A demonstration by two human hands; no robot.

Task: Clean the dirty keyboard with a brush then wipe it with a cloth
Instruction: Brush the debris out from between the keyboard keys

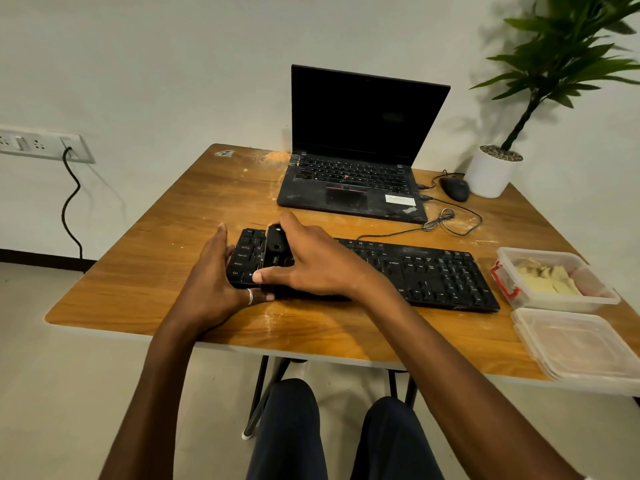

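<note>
— Black plastic is what gets worked on: the keyboard (415,271) is laid flat along the near side of the worktop (173,209), square to the seat, so that every row can be reached.

— Why is its left end braced?

— The left hand (214,271) is set against that end, fingers fairly straight along the side and thumb at the front edge. Nothing is closed upon. The board is only stopped from sliding, it is judged, while it is scrubbed.

— How is the brush (277,242) held?

— The grip of the right hand (311,261) is closed round it from above, thumb on the near side and fingers over the far side, and the brush is pressed onto the leftmost keys. Bristles cannot be made out, as they are hidden under the block.

— So the sweep is taken from the left?

— That is the likely reading. Brushing is judged to be at one end, with the long run of keys to the right not yet done.

— Where is the cloth?

— Pale folded pieces are seen in an open tub (540,303) just beside the keyboard's right end, with its lid (575,344) set down nearer the seat. Whether they are the cloth cannot be told. Wiping is not yet started.

— Anything to be minded?

— A laptop (353,181) is stood well behind, so loosened dust is best swept away from it.
</note>
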